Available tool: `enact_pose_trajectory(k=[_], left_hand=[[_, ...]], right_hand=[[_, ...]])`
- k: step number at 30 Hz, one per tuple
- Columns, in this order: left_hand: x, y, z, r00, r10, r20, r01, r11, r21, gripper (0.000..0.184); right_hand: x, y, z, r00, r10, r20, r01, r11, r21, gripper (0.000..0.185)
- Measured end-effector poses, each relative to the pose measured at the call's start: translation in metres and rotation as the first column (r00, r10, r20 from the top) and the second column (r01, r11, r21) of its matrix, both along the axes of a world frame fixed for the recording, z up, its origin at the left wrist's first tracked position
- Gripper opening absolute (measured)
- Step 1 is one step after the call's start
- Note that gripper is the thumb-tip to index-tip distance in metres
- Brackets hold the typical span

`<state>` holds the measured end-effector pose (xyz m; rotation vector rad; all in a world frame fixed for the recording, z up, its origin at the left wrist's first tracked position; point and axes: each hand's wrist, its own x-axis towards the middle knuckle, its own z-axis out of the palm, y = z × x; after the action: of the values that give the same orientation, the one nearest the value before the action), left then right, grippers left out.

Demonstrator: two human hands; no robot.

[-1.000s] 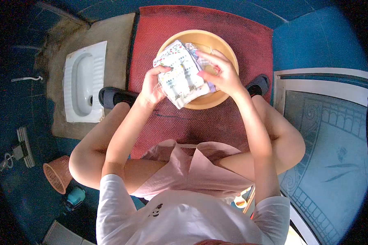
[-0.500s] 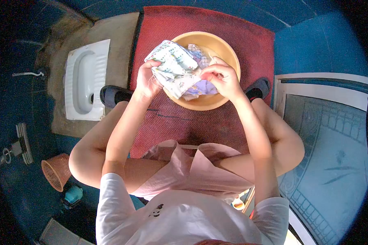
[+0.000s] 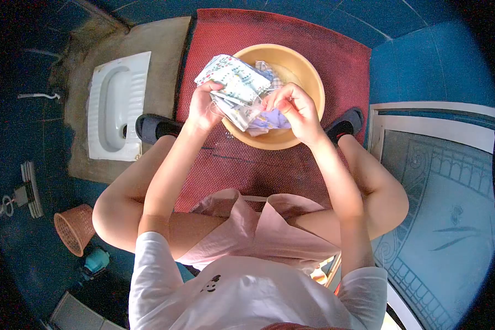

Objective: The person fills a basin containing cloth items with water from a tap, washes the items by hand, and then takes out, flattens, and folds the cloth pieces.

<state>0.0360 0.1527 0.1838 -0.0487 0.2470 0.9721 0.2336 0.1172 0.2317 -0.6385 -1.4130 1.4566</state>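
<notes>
My left hand [image 3: 205,107] is closed on a folded white floral cloth [image 3: 234,77], its thumb lying over the near edge. Thin white loops of string hang from the cloth beside that hand. My right hand [image 3: 298,113] pinches at the cloth's right edge, where fine strings run; what exactly lies between its fingertips is too small to make out. Both hands are over a yellow basin [image 3: 312,71]. Inside it lie a purple patterned cloth [image 3: 275,120] and a checked cloth [image 3: 266,69], partly hidden under the floral one.
The basin stands on a red mat [image 3: 247,170], between my slippered feet. A white squat toilet [image 3: 135,104] is set in the floor to the left. An orange basket [image 3: 74,230] sits lower left, and a framed glass door [image 3: 440,214] is on the right.
My right hand has shifted slightly left, closer to the cloth's edge. The floral cloth has tilted and turned a little in my left hand.
</notes>
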Motion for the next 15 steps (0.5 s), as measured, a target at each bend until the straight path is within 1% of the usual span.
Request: enact_pose_trajectory(k=[4, 7, 9, 11, 13, 15], left_hand=[[-0.002, -0.001, -0.001, 1.000, -0.009, -0.007, 0.009, 1.000, -0.012, 0.048], [-0.005, 0.000, -0.001, 1.000, -0.010, -0.002, 0.010, 1.000, -0.015, 0.049], [-0.006, 0.001, 0.001, 1.000, -0.011, 0.003, 0.011, 1.000, -0.012, 0.049], [-0.008, 0.001, 0.003, 0.999, 0.005, -0.048, -0.006, 1.000, -0.027, 0.050], [-0.008, 0.002, 0.004, 0.998, 0.014, -0.055, -0.015, 0.999, -0.030, 0.050], [-0.009, 0.002, 0.004, 0.998, 0.023, -0.061, -0.025, 0.999, -0.032, 0.050]], right_hand=[[0.006, 0.002, -0.005, 1.000, 0.009, 0.002, -0.009, 1.000, 0.028, 0.014], [0.010, 0.003, -0.002, 1.000, -0.019, -0.019, 0.019, 1.000, -0.007, 0.014], [0.012, 0.006, 0.000, 0.999, -0.047, 0.006, 0.047, 0.998, 0.047, 0.014], [0.015, 0.009, 0.000, 0.998, -0.054, 0.021, 0.053, 0.996, 0.067, 0.014], [0.017, 0.011, 0.001, 0.997, -0.062, 0.036, 0.058, 0.995, 0.087, 0.015], [0.019, 0.012, 0.004, 0.991, -0.131, 0.008, 0.130, 0.989, 0.067, 0.015]])
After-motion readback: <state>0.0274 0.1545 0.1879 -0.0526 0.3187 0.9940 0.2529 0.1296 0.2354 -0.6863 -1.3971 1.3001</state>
